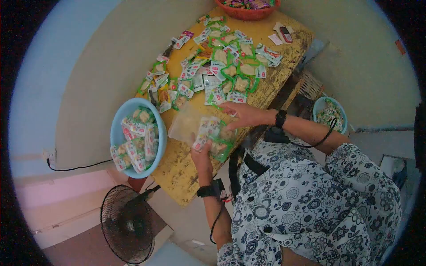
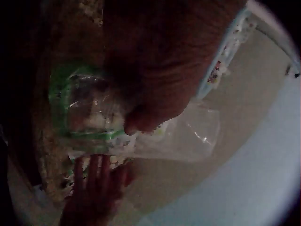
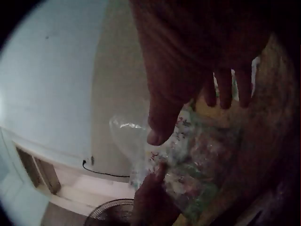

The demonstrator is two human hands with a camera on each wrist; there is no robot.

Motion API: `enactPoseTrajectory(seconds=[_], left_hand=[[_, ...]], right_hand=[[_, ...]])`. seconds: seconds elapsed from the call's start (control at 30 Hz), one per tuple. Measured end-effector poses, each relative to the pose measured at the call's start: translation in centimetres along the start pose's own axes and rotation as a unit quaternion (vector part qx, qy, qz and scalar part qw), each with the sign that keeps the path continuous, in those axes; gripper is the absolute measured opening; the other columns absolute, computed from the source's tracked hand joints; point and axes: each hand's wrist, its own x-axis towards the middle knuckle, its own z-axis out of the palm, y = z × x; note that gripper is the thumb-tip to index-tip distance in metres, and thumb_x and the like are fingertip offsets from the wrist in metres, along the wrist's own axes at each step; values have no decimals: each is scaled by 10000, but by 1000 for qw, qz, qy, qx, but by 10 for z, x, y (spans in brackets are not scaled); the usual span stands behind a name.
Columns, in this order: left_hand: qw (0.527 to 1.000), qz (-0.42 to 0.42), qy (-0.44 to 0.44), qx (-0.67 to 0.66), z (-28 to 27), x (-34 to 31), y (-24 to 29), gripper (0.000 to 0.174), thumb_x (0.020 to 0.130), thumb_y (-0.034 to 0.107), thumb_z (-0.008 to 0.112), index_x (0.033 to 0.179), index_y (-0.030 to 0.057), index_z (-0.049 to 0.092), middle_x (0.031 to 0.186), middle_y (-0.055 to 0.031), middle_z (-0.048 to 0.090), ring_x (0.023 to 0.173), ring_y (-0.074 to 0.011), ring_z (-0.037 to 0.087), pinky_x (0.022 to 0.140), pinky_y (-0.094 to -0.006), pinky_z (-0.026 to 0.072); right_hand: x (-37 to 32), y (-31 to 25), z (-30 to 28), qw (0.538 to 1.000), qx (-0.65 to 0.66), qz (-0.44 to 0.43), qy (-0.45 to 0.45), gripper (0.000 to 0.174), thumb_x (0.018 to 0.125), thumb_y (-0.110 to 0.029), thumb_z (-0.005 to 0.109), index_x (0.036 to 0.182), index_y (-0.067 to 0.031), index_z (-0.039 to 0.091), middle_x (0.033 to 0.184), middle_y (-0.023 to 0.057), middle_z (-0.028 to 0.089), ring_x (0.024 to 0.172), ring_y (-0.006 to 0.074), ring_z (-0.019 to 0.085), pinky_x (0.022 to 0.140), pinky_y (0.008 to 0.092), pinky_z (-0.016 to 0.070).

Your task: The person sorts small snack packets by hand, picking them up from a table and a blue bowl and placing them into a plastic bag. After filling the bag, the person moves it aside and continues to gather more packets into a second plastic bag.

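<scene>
My left hand (image 1: 202,162) grips a clear plastic bag (image 1: 181,123) near the table's front edge, its thumb over the bag's face. Inside the bag lie several green-edged, white-labelled food packets (image 1: 207,129). In the left wrist view, the bag's see-through end (image 2: 200,134) sticks out past the thumb and a green-edged packet (image 2: 91,106) shows on the other side. Just beyond the bag, my right hand (image 1: 248,116) has its fingers stretched toward the loose packets. The right wrist view shows that hand (image 3: 197,56) with fingers spread above the bag (image 3: 188,155).
Many loose packets (image 1: 222,55) cover the worn yellow table (image 1: 177,177). A blue basin (image 1: 165,137) of filled bags stands left, a red basket (image 1: 248,14) at the far end. Another blue basin (image 1: 316,111) sits right, below table level. A black fan (image 1: 128,224) stands front left.
</scene>
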Motion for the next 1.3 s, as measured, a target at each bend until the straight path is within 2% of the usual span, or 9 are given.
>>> enactPoseTrajectory(seconds=[0.13,0.33,0.47,0.67,0.87,0.97,1.0,1.13,1.3], left_hand=[[999,-34,-5,-17,4,-18,15,628,842,69,666,1397,-38,392,1232,-133,582,1074,-221,596,928,-350,485],[992,-106,-2,-75,26,-69,-1,569,892,250,657,1353,-3,439,1238,-140,579,1092,-252,604,907,-379,517],[992,-124,-7,21,17,-96,-18,619,839,202,727,1337,-7,425,1204,-119,588,1057,-216,602,907,-349,504],[995,-100,4,28,32,-103,6,644,776,143,765,1325,4,458,1254,-133,578,1068,-239,609,907,-375,507],[981,69,72,165,54,-100,54,601,737,161,818,1248,10,540,1185,-113,627,1049,-245,617,912,-382,499],[935,68,113,330,30,-68,32,561,762,172,808,1233,9,551,1173,-112,632,1038,-242,619,908,-379,496],[955,68,96,272,-1,-51,-4,581,774,189,805,1254,13,529,1169,-106,628,1029,-233,620,888,-370,504],[982,24,136,127,7,-44,10,470,779,60,759,1198,-15,558,1102,-96,645,946,-189,619,860,-330,491],[994,-58,95,-23,17,-43,27,503,771,23,749,1225,-12,534,1118,-99,640,964,-205,627,850,-345,506]], right_hand=[[-15,11,20,953,260,63,-140,749,841,-240,772,1437,-29,370,1223,77,595,1065,134,560,859,298,487],[-56,-6,10,955,205,55,-208,536,862,-311,735,1259,6,562,1128,44,651,979,129,587,859,308,493],[-71,-9,-6,938,131,121,-295,408,900,-324,705,1147,-14,608,1022,-7,634,944,69,548,800,260,465],[-73,11,4,949,149,85,-264,497,923,-403,650,1217,-6,591,1111,43,647,1001,126,581,879,310,482],[-79,11,15,933,270,152,-183,465,958,-323,623,1292,-15,523,1177,47,609,1058,121,576,908,296,485],[-73,40,21,934,259,166,-180,396,961,-298,620,1228,-12,556,1095,53,637,1000,117,601,853,291,510],[-72,48,21,945,223,166,-173,373,962,-290,620,1203,-11,566,1063,50,644,974,112,608,831,284,516],[-74,61,23,951,230,113,-171,318,962,-274,623,1126,-4,590,954,37,653,882,103,619,775,268,525],[-69,40,20,976,155,123,-90,346,957,-272,631,1179,-13,574,1045,61,642,948,121,611,818,277,515]])
